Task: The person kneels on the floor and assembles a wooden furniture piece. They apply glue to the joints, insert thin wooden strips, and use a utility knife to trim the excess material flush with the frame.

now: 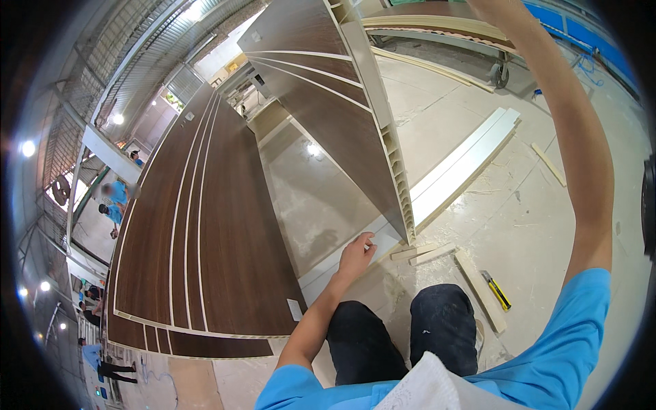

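My left hand (358,254) is low in the middle, just left of the bottom corner of an upright dark brown door panel (328,102). Its fingers are loosely curled with a gap at the thumb, and I see nothing held. Beneath it a white plank (321,277) lies on the floor. The panel's long edge (383,116) faces me, showing hollow cells in a pale frame. My right arm reaches up past the panel, and its hand is cut off by the top edge. By my knees lie short wood strips (482,290) and a yellow utility knife (497,290).
More brown panels with pale stripes (171,225) stand on the left. Another white plank (465,164) lies on the floor right of the upright panel. A wheeled cart (437,31) carries stacked boards at the back. Several people in blue (116,195) are at far left.
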`<action>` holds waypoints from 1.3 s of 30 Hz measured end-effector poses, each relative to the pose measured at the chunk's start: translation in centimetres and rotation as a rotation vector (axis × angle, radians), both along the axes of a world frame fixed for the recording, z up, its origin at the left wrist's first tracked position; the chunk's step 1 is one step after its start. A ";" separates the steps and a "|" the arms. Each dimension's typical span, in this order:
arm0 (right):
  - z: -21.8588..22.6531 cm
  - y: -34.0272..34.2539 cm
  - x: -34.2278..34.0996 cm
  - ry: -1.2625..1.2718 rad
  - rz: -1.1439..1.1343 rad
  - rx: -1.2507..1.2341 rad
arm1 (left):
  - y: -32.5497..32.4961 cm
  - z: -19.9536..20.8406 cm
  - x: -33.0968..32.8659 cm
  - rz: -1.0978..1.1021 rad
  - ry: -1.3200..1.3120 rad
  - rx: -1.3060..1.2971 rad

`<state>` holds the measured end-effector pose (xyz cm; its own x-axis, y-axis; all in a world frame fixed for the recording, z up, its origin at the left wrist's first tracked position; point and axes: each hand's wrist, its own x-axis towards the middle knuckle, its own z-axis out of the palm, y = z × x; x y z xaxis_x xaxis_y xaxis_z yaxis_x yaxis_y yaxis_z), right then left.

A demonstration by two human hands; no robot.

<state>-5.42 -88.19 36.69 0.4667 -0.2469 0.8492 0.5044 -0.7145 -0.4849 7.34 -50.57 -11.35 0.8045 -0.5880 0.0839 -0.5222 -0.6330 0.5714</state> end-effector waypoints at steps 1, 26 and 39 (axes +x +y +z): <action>0.2 0.0 -0.1 -0.005 0.058 -0.015 | 0.0 -0.1 0.0 -0.010 -0.021 -0.017; 3.5 0.9 0.5 0.021 -0.051 -0.150 | 0.1 -0.5 0.7 -0.021 -0.001 0.001; 3.3 1.2 -0.2 0.016 -0.066 -0.089 | 0.2 -0.9 0.9 -0.001 -0.013 0.000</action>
